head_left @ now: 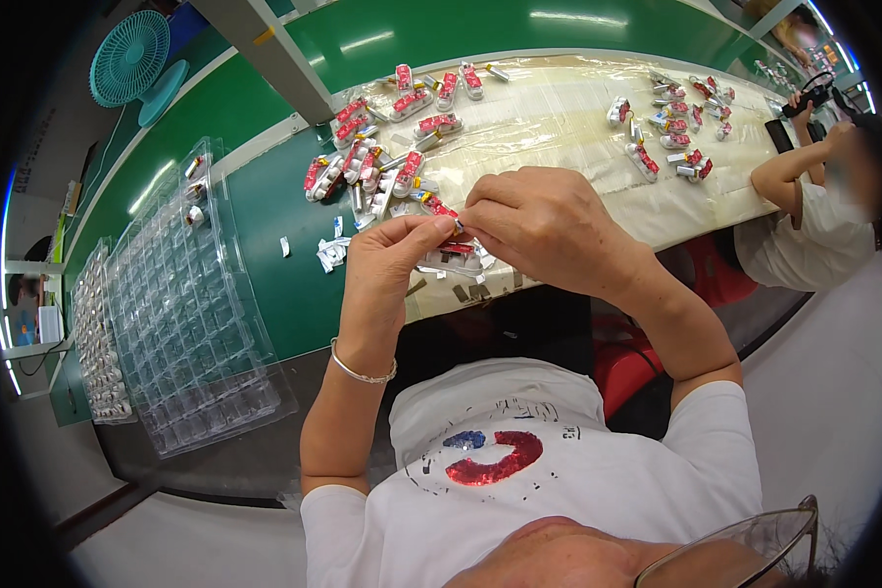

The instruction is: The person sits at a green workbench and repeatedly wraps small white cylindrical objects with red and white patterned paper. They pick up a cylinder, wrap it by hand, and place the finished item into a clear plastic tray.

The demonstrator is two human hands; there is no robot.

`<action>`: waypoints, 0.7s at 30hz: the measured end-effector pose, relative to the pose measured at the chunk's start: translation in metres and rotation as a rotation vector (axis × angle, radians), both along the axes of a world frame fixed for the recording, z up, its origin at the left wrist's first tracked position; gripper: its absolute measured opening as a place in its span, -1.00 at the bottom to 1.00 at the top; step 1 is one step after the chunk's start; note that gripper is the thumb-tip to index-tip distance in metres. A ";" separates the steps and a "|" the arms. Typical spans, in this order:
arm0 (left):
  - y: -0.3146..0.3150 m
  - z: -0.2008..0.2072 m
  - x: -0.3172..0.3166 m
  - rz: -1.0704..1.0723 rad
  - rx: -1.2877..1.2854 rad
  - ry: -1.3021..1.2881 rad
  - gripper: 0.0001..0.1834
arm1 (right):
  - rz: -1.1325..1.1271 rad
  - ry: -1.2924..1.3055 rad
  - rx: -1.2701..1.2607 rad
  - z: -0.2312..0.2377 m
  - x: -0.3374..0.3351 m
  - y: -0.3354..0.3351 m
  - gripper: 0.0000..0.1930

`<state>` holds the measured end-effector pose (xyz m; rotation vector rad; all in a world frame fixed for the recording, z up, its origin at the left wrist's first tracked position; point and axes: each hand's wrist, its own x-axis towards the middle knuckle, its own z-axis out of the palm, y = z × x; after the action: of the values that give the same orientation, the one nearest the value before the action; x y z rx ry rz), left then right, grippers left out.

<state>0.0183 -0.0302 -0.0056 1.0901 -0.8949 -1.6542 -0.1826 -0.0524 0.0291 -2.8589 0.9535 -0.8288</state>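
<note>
far L of grip: tray of small whitish parts (96, 333), packed in tight rows, next to clear tray (181, 323), thin shiny plastic w/ moulded pockets in a grid, a few small pcs at its far end; teal fan (129, 59), round wire-type cage, well beyond both

nearer L of grip: paper slips (332, 253), white, flat, loosely scattered on smooth green tabletop (265, 265)

just beyond grip, slightly L: heap of red-and-white units (351, 122), rounded oblong bodies, glossy-looking, w/ smooth silver cylinders lying among them, some yellow at the ends

L hand (392, 250): thumb + index pinching near end of red-labelled pc (439, 207); pc sits right btwn both hands' tips, over near edge of worktop, partly hidden by fingers

R hand (549, 220): tips drawn in at same spot, looks like pinching same pc, exact contact hidden

handling, my take: let L be the fixture, R do the fine work; light pinch, pc prob slick + rolls easily; brace wrists, keep hands low over the sheet so a drop lands soft; don't yank on any thin joint, can't see detail under tips

R of grip, farther out: second cluster of units (676, 122), same red/white/silver mix, on cream sheet (549, 118), wrinkled glossy film; co-worker (804, 220) in white top past that
</note>
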 end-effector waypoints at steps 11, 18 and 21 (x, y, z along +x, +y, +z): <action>-0.001 -0.008 0.002 0.029 0.075 0.060 -0.83 | 0.055 -0.102 0.066 -0.008 0.005 -0.003 -0.87; -0.001 -0.010 0.000 0.041 0.026 0.025 -0.83 | 0.056 -0.019 0.070 -0.005 -0.001 -0.004 -0.86; -0.001 -0.006 -0.004 0.051 0.020 0.001 -0.83 | 0.044 -0.014 0.048 -0.005 0.000 -0.003 -0.86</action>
<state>0.0144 -0.0314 -0.0119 1.1172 -0.8450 -1.6250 -0.1826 -0.0557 0.0244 -2.8187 0.8923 -0.8102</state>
